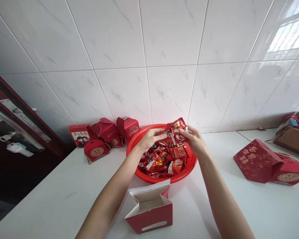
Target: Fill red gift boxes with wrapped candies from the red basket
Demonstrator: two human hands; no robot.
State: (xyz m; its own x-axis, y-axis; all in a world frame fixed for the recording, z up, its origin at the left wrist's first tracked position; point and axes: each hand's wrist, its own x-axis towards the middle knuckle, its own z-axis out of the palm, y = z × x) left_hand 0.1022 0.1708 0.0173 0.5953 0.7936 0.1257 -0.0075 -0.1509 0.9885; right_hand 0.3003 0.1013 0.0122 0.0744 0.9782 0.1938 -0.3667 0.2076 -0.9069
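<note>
Over the far side of a red plastic basket (131,146), both my hands are closed on small red candy packets. Pinched in my left hand (149,139) is a red packet (167,136) with dark and white print. Between thumb and fingers, my right hand (194,141) grips another red packet (179,138) with white patches; the two packets overlap, so their edges are hard to separate. Many wrapped candies (161,162) fill the basket below. In front of it, close to me, stands a red paper gift box (150,214) with its top open and its white inside bare.
Several closed red gift boxes (106,131) cluster by the wall at left. Two more red boxes (260,161) lie at right. A brown carton (292,134) sits at the far right edge. A tiled wall (119,93) bounds the white counter (64,192); a dark door (12,142) is at left.
</note>
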